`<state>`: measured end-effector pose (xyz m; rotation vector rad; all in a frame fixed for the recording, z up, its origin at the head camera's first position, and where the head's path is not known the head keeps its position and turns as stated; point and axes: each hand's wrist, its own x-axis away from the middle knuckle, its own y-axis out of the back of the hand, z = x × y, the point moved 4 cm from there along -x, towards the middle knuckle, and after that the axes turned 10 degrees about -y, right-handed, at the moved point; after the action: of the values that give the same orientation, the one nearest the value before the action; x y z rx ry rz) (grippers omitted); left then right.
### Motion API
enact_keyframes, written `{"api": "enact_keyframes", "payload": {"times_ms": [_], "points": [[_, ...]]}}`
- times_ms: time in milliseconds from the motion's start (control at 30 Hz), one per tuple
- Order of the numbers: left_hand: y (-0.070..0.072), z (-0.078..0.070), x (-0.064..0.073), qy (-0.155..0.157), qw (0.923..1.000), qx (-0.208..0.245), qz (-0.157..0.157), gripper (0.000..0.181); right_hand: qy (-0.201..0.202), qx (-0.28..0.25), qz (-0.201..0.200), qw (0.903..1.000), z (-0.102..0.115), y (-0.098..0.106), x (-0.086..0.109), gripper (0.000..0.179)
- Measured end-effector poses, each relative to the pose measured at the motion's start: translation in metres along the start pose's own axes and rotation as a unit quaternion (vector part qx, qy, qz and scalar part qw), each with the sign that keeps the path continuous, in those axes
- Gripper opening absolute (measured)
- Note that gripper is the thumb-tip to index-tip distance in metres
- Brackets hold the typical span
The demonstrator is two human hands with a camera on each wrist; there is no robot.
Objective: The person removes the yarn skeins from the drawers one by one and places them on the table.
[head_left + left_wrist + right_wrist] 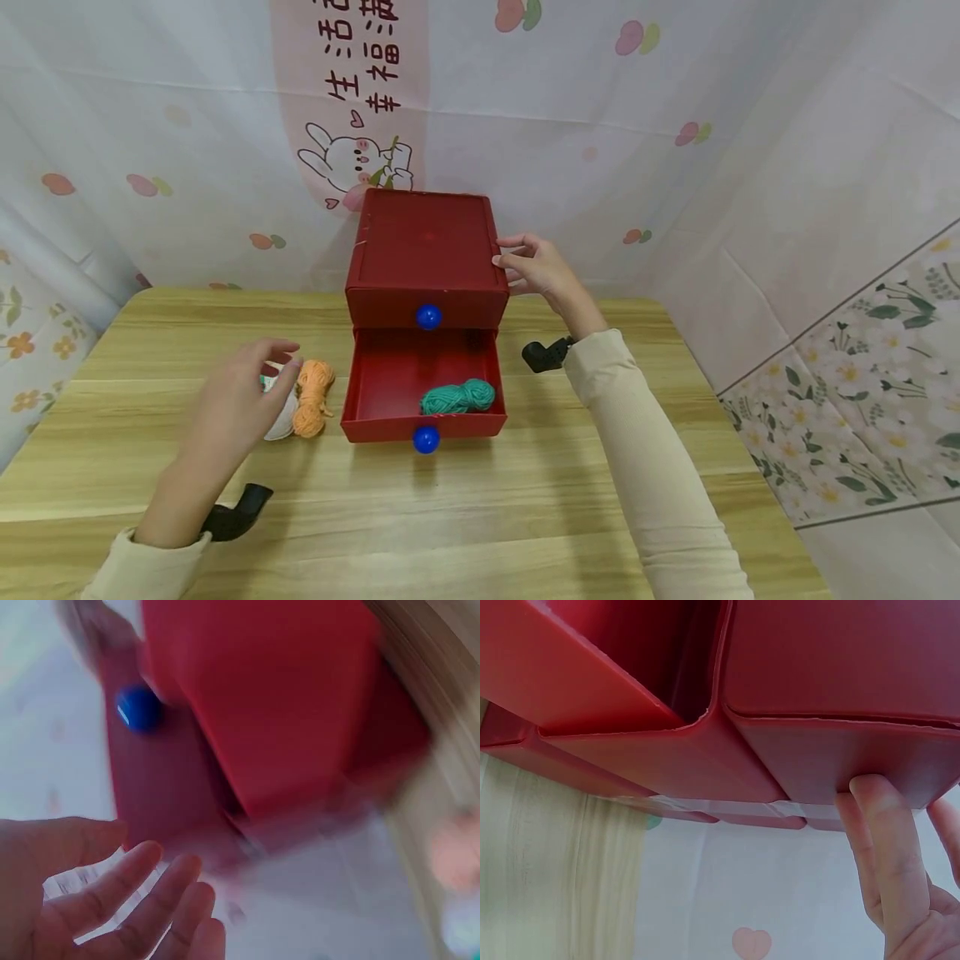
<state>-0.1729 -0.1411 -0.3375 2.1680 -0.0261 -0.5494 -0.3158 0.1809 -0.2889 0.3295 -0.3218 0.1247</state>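
Note:
A red drawer cabinet point(427, 242) with blue knobs stands near the back of the table. Its lower drawer point(382, 430) is pulled out, and a skein of teal yarn point(459, 397) lies at its right front. My right hand point(538, 267) rests against the cabinet's right side near the top; in the right wrist view its extended fingers point(889, 832) touch the red wall. My left hand point(240, 400) hovers left of the cabinet with loosely bent fingers, holding nothing. Beneath and beside it lie orange yarn point(312, 396) and partly hidden white yarn point(281, 423).
The wooden table point(450, 525) extends in front and to both sides. A printed curtain point(585, 108) hangs behind the cabinet. Black wrist-worn devices point(238, 512) show at both wrists. The upper drawer with its blue knob point(428, 317) is closed.

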Motion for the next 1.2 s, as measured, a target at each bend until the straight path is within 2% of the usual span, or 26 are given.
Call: {"api": "enact_keyframes", "payload": {"times_ms": [67, 167, 267, 367, 567, 667, 833, 967, 1200], "points": [[-0.006, -0.022, -0.004, -0.022, 0.9995, 0.012, 0.018, 0.025, -0.001, -0.001, -0.001, 1.0, 0.0, 0.0, -0.001, 0.041], [-0.021, -0.048, -0.011, -0.04, 0.9969, 0.026, 0.062, 0.025, -0.001, -0.001, 0.0, 1.0, -0.001, 0.0, -0.002, 0.041], [-0.04, -0.065, -0.018, -0.053, 0.993, 0.033, 0.1, 0.026, -0.002, 0.0, -0.001, 1.0, -0.002, 0.0, -0.003, 0.041], [-0.06, -0.074, -0.026, -0.061, 0.9884, 0.041, 0.133, 0.026, -0.002, 0.002, 0.0, 1.0, -0.002, 0.0, -0.003, 0.041], [-0.087, -0.079, -0.038, -0.026, 0.979, 0.072, 0.189, 0.029, -0.005, -0.001, 0.001, 1.0, -0.001, 0.0, -0.002, 0.041], [-0.097, -0.079, -0.043, -0.009, 0.975, 0.086, 0.205, 0.031, -0.004, 0.0, 0.0, 1.0, -0.001, -0.001, -0.002, 0.041], [-0.109, -0.08, -0.049, 0.0, 0.9657, 0.109, 0.236, 0.032, -0.005, -0.001, -0.003, 1.0, 0.0, -0.001, -0.001, 0.04], [-0.117, -0.08, -0.051, 0.006, 0.9593, 0.115, 0.258, 0.034, -0.004, -0.002, -0.002, 1.0, 0.0, -0.002, -0.001, 0.04], [-0.121, -0.079, -0.052, 0.013, 0.9549, 0.12, 0.271, 0.031, 0.002, 0.008, 0.001, 1.0, 0.001, -0.001, 0.001, 0.043]]}}
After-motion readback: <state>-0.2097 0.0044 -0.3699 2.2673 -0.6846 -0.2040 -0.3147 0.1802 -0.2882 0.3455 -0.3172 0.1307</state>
